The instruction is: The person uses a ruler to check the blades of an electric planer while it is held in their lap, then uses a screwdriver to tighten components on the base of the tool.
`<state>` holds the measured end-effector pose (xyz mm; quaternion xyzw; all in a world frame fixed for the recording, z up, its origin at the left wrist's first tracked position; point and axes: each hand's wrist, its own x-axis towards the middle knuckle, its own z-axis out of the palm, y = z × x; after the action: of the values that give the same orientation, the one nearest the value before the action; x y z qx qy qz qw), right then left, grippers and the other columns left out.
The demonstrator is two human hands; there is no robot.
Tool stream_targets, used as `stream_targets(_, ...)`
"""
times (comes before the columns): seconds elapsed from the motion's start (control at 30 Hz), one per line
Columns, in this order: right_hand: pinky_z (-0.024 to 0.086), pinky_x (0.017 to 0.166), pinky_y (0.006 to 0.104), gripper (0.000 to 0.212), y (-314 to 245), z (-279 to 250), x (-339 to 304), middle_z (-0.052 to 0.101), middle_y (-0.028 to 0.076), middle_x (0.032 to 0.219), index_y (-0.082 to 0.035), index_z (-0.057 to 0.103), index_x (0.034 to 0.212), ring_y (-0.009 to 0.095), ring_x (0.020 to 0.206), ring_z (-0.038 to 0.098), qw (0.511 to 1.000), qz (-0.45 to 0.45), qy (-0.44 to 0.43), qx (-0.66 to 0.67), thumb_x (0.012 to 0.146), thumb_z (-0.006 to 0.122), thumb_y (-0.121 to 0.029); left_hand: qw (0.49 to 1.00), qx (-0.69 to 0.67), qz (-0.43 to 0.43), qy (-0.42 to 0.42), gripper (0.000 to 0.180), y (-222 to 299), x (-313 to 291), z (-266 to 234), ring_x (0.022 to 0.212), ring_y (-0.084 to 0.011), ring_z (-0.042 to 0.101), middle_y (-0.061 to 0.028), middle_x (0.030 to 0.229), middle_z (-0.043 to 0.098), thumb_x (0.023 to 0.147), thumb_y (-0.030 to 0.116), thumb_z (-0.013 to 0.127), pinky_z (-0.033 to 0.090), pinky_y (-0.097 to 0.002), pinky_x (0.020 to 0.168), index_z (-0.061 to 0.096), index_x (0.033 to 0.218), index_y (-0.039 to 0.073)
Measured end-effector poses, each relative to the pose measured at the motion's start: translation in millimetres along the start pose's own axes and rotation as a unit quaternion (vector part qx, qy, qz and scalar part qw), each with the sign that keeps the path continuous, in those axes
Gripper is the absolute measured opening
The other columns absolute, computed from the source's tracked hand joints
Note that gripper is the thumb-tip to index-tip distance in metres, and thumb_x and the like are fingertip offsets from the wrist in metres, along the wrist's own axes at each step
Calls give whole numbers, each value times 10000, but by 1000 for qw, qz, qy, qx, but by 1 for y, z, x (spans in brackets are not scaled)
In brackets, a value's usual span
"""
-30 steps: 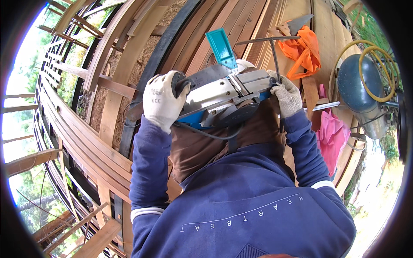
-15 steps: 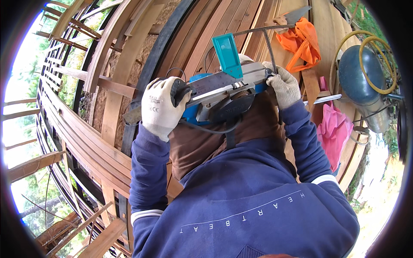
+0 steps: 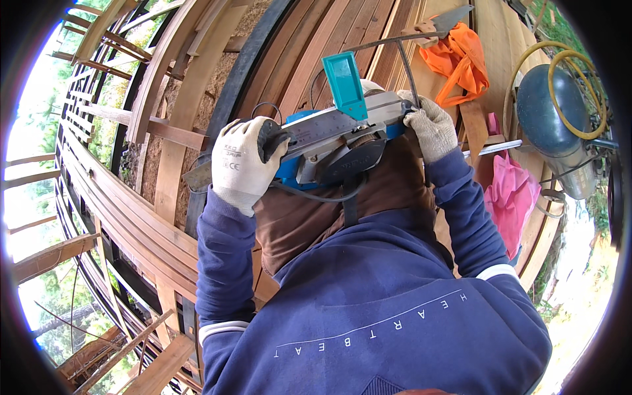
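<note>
I'm at an outdoor timber work site. Planks (image 3: pixel 315 59) lie in rows around me, a power tool (image 3: pixel 349 161) is in front of me, and greenery (image 3: pixel 100 143) shows beyond the beams (image 3: pixel 156 72).

White spaced capitals (image 3: pixel 368 334) run upside down across the blue sweatshirt (image 3: pixel 388 283); grey print marks the left glove (image 3: pixel 238 178); lettering on the tool's black cover (image 3: pixel 352 162) is illegible.

Left hand (image 3: pixel 242 164): was gloved, its fingers (image 3: pixel 247 129) were curled in a grip
Right hand (image 3: pixel 432 130): was gloved also, gripped a little higher in the view
Left forearm (image 3: pixel 226 253): stood almost upright
Right forearm (image 3: pixel 469 214): leaned inward, to the upper left
</note>
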<state>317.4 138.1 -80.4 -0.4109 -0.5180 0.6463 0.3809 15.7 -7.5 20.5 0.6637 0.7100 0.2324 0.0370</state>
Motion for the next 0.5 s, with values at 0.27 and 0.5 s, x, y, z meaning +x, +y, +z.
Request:
stream_targets(0.27, 521, 830, 228, 379, 3, 1, 2, 706, 8, 1017, 16, 661, 1317, 64, 869, 628, 1000, -16, -1, 16, 942, 609, -7, 1000, 5, 3, -5, 195, -1, 0, 1, 880, -376, 668, -145, 873, 695, 796, 130, 780, 523, -433, 832, 698, 961, 66)
stream_targets(0.5, 512, 802, 213, 386, -1, -2, -1, 698, -2, 981, 2, 662, 1324, 54, 851, 616, 1000, 18, -6, 4, 943, 610, -15, 1000, 8, 3, 3, 191, -3, -1, 4, 877, -372, 669, -145, 876, 697, 793, 132, 779, 524, -431, 828, 700, 956, 71)
